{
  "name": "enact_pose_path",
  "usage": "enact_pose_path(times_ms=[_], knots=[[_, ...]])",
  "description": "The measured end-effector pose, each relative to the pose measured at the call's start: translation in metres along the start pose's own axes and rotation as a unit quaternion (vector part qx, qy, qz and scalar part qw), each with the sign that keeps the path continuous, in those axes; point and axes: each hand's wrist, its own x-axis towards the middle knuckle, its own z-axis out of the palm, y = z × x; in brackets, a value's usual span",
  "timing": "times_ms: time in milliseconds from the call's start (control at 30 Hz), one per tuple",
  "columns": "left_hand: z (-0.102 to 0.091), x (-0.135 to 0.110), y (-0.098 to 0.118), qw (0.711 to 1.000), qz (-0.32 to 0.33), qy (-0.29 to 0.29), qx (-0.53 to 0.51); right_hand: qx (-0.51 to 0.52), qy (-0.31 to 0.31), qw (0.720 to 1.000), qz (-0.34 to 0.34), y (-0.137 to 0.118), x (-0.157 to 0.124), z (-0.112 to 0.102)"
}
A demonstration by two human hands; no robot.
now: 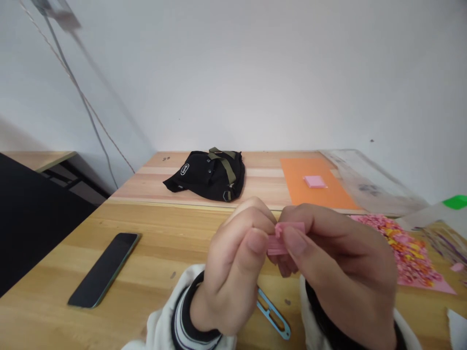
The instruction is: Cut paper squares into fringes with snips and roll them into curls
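Both hands are raised close to the camera over a wooden table (153,253). My left hand (229,272) and my right hand (343,272) each pinch a small folded piece of pink paper (282,237) between thumb and fingers. The paper sits between the two thumbs, partly hidden by the fingertips. White sleeves with dark cuffs cover both wrists.
A black phone (104,269) lies face up at the left. Blue snips (273,318) lie under my hands. A black bag (209,174) sits at the back, an orange sheet (317,187) carrying a pink paper pad (314,181) to its right. A pink sheet with coloured paper bits (408,253) lies at the right.
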Motion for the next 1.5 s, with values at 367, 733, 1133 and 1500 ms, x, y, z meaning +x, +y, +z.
enact_pose_path(times_ms=[367,733,1133,1500], knots=[[-0.0031,0.0006,0.0008,0.998,-0.023,-0.030,-0.043,-0.012,0.003,1.000,-0.022,0.0005,0.0009,0.0007],[-0.0036,0.0010,0.0016,0.998,-0.024,-0.044,-0.047,-0.029,-0.011,0.999,-0.030,-0.0013,-0.0002,-0.0012],[-0.0062,0.0001,-0.0006,0.993,-0.029,-0.067,-0.093,-0.040,0.004,0.997,-0.072,-0.0001,0.0012,-0.0002],[-0.0083,0.0035,0.0023,0.995,-0.033,-0.071,-0.065,-0.025,0.009,0.997,-0.074,0.0003,0.0016,-0.0010]])
